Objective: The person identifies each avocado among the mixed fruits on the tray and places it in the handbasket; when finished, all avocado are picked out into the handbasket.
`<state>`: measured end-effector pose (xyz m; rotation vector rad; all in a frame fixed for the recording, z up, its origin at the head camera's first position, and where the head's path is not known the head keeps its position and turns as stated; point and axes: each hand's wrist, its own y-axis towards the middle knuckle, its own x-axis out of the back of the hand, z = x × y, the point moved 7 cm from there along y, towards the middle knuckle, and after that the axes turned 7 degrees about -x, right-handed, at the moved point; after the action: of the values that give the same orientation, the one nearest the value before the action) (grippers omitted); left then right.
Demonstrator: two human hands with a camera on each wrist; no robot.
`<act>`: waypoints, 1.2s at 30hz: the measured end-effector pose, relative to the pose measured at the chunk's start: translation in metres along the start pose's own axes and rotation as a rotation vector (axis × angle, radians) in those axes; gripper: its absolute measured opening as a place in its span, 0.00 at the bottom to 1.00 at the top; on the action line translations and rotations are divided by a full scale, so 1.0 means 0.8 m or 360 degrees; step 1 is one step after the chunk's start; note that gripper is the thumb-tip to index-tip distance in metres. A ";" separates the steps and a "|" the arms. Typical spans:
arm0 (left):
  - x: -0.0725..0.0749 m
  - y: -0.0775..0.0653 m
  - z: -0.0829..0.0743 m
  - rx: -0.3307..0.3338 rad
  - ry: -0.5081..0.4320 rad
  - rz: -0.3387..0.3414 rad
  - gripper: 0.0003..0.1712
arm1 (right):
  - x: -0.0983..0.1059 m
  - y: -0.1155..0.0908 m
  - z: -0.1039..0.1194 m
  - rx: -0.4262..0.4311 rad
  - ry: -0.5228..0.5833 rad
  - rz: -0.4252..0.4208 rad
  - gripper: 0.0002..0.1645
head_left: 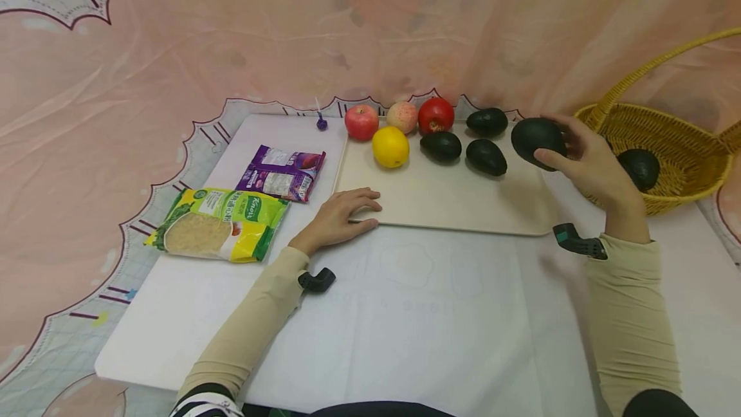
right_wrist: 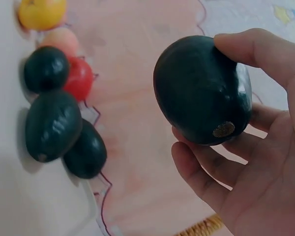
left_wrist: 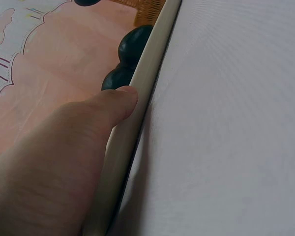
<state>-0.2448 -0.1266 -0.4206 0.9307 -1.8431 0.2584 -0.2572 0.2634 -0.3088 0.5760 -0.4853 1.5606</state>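
In the head view my right hand [head_left: 599, 163] holds a dark green avocado [head_left: 538, 141] above the right end of a cream tray [head_left: 440, 201]. The right wrist view shows the thumb on one side of this avocado [right_wrist: 201, 91], fingers on the other, and its round stem scar facing the camera. Three more avocados [head_left: 487, 157] lie together on the tray. At the tray's near left corner rests my left hand [head_left: 343, 219], fingers loosely extended. Its thumb [left_wrist: 123, 101] lies on the tray's rim in the left wrist view.
Left of the avocados are a yellow fruit [head_left: 390, 147], an apple [head_left: 361, 122], a peach [head_left: 402, 117] and a red fruit [head_left: 436, 115]. A wicker basket [head_left: 689, 166] on the right holds an avocado [head_left: 639, 168]. Purple packets [head_left: 282, 172] and a yellow-green bag [head_left: 217, 225] lie left.
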 end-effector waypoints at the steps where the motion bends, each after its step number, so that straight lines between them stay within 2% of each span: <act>1: 0.000 0.000 0.000 0.0003 0.0002 0.0002 0.17 | 0.004 0.000 -0.003 -0.0009 0.0004 -0.0011 0.38; 7: -0.001 0.000 0.001 0.0005 0.0009 0.0010 0.17 | 0.022 -0.002 -0.018 -0.0007 0.0110 -0.0098 0.37; 12: -0.002 0.000 0.002 0.0011 0.0006 0.0010 0.17 | 0.036 -0.006 -0.027 0.0077 0.0403 -0.0153 0.36; 16: -0.002 -0.001 0.001 0.0027 0.0005 0.0017 0.17 | 0.047 -0.009 -0.038 0.0075 0.0667 -0.0187 0.35; 24: -0.001 -0.001 0.000 0.0027 0.0007 0.0020 0.17 | 0.074 -0.019 -0.063 0.0107 0.1049 -0.0330 0.33; 32: -0.002 -0.001 0.000 0.0021 0.0009 0.0023 0.17 | 0.092 -0.027 -0.090 0.0080 0.1205 -0.0528 0.32; 36: -0.002 0.000 0.000 0.0016 0.0012 0.0023 0.17 | 0.099 -0.031 -0.105 0.0002 0.1225 -0.0642 0.31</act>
<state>-0.2445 -0.1262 -0.4223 0.9225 -1.8436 0.2800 -0.2411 0.3789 -0.3261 0.0342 0.2099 1.2661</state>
